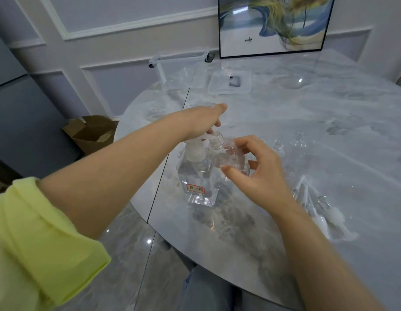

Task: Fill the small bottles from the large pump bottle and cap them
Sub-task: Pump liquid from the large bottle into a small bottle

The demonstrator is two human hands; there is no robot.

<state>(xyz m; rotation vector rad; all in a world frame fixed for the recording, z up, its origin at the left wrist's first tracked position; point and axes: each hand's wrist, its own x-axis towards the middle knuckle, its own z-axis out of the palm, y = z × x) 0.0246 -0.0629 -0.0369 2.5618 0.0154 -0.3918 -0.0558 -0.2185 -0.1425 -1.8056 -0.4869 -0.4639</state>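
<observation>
The large clear pump bottle [198,180] with a red-edged label stands on the marble table [284,232]. My left hand [204,122] rests on top of its white pump head, fingers bent over the nozzle. My right hand [260,173] holds a small clear bottle [228,158] tilted, its open threaded neck right at the nozzle. Other small clear bottles [289,144] stand just right of my hands. Pump caps with dip tubes [318,207] lie on the table at the right.
A clear plastic box [181,70] and its lid [229,83] sit at the table's far side, a framed picture [273,25] leaning on the wall behind. An open cardboard box [91,133] stands on the floor at left. The table edge runs near my lap.
</observation>
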